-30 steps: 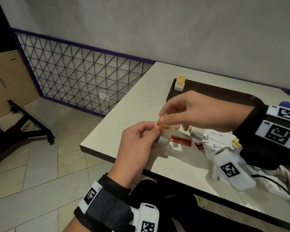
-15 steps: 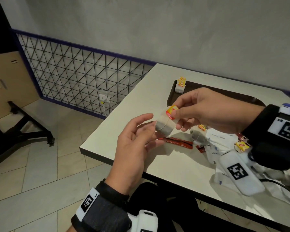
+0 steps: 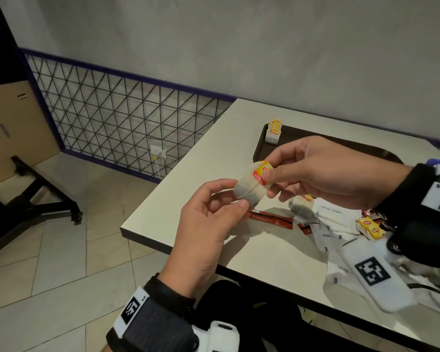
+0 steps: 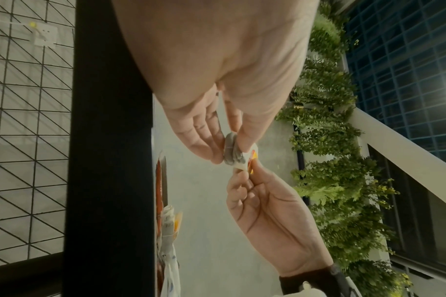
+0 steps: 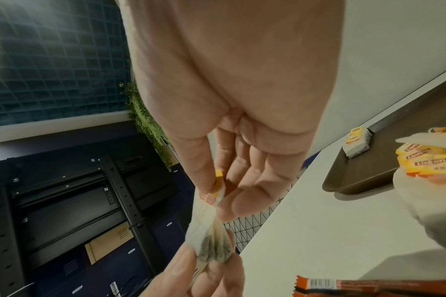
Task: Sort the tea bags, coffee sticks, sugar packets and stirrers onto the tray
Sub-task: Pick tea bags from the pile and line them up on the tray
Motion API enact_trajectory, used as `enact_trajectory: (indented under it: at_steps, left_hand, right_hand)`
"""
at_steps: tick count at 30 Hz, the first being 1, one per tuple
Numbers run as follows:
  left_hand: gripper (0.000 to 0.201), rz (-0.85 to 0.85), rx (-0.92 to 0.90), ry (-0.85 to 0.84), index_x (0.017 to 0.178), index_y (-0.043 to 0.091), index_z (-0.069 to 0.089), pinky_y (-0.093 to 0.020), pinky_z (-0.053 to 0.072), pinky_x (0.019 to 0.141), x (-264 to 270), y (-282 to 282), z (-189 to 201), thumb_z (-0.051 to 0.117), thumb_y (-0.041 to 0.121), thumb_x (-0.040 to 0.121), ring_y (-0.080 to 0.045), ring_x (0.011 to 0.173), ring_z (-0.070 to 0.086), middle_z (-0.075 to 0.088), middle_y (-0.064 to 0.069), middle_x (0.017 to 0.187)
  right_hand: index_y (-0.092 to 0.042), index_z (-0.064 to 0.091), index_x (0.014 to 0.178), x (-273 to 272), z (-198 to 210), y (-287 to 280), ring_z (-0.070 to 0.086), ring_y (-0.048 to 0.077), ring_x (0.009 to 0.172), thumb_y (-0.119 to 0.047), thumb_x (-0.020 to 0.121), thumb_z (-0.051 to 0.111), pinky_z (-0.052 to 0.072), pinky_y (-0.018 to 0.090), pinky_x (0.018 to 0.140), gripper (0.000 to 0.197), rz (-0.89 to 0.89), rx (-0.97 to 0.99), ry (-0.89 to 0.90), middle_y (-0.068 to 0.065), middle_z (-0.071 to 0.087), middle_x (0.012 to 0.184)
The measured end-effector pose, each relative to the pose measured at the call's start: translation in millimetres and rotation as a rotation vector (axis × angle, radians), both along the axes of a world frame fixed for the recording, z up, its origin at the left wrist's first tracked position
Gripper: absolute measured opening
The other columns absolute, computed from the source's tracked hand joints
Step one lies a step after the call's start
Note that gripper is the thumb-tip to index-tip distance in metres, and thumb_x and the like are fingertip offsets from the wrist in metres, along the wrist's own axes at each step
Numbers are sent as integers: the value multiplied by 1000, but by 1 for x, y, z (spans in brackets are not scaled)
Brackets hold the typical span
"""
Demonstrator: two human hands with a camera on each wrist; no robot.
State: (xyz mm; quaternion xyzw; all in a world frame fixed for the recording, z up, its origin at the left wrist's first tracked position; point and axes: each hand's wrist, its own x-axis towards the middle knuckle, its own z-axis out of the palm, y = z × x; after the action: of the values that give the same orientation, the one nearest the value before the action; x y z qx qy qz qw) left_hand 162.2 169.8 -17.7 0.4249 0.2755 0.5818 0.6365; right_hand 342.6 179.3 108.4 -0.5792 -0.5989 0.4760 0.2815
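Note:
A tea bag (image 3: 250, 188) with a yellow-red tag (image 3: 262, 174) hangs above the table's left edge, held between both hands. My left hand (image 3: 235, 196) pinches its dark lower end (image 4: 232, 149). My right hand (image 3: 268, 177) pinches the tag end (image 5: 218, 187). The dark brown tray (image 3: 323, 142) lies further back, with a small stack of tea bags (image 3: 274, 130) in its near-left corner. A red coffee stick (image 3: 271, 219) lies on the table just below my hands.
To the right on the white table (image 3: 214, 158) lies a loose heap of white sugar packets (image 3: 338, 219), more tea bags (image 3: 370, 226) and dark sachets. The table's near edge (image 3: 148, 240) runs below my left hand; tiled floor and a wire grid lie left.
The tea bag, first bunched low between both hands, has been lifted and stretched out. My left hand let go for a moment and now pinches the lower end again.

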Motion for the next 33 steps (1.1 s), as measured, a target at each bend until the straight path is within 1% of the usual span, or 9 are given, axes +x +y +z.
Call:
enact_trajectory:
  at_steps: [2, 8, 15, 18, 22, 25, 29, 31, 33]
  left_hand:
    - [40, -5, -14, -36, 116, 11, 66, -46, 57, 94, 0, -1, 3, 76, 11, 77, -25, 90, 72, 76, -9, 92]
    - [36, -16, -66, -92, 119, 7, 63, -30, 60, 75, 1, 1, 5, 59, 26, 89, -27, 85, 73, 76, -17, 103]
    - [27, -4, -58, -20, 116, 8, 69, -27, 62, 78, 0, 1, 3, 62, 2, 91, -22, 83, 73, 75, -10, 91]
    - [33, 10, -63, 16, 119, 9, 68, -28, 61, 81, -2, -1, 4, 63, -5, 90, -23, 84, 74, 75, -14, 99]
    - [29, 16, -76, 101, 110, 17, 72, -27, 60, 72, -4, -2, 7, 66, -3, 90, -28, 91, 75, 75, -11, 101]
    - [23, -7, -86, 163, 95, 21, 77, -32, 61, 76, -1, 1, 7, 70, 0, 88, -27, 87, 75, 76, -9, 93]
    - [19, -70, -104, 194, 84, 13, 77, -43, 62, 78, 3, 2, 9, 71, -4, 85, -24, 71, 71, 72, -16, 77]
    - [17, -84, -152, 166, 78, 8, 76, -42, 62, 75, 2, 4, 10, 76, -9, 81, -25, 67, 70, 70, -22, 75]
    - [8, -92, -153, 190, 72, 7, 76, -37, 62, 70, 4, 6, 11, 77, -1, 74, -27, 64, 71, 71, -24, 72]
  right_hand:
    - [5, 72, 105, 2, 1, 0, 71, 25, 83, -11, 79, 76, 60, 33, 74, 31, -9, 6, -1, 23, 75, 102]
    - [8, 69, 108, 3, 0, 0, 74, 27, 84, -7, 82, 74, 62, 27, 69, 31, -32, -23, 82, 23, 76, 99]
    - [8, 69, 108, 4, 0, -3, 74, 27, 81, -6, 81, 73, 63, 28, 70, 31, -25, -56, 137, 28, 75, 98]
    - [8, 68, 108, 10, 6, -3, 75, 27, 83, -5, 82, 72, 64, 28, 72, 30, -26, -56, 113, 27, 75, 100]
    - [8, 68, 110, 32, 29, 14, 74, 26, 83, -12, 74, 75, 64, 30, 75, 41, -68, -20, -47, 23, 76, 98]
    - [5, 68, 110, 53, 44, 51, 75, 23, 81, -11, 76, 76, 64, 28, 72, 38, -137, 17, -240, 24, 75, 100]
    - [0, 67, 113, 75, 39, 119, 75, 22, 80, -4, 89, 73, 64, 30, 70, 25, -175, -8, -424, 19, 77, 95]
    - [2, 65, 115, 81, 28, 150, 74, 22, 80, -2, 91, 73, 63, 30, 70, 25, -168, -37, -502, 15, 76, 88]
    - [4, 65, 114, 85, 17, 177, 74, 23, 81, -1, 91, 72, 63, 31, 71, 25, -142, -69, -556, 14, 76, 86]
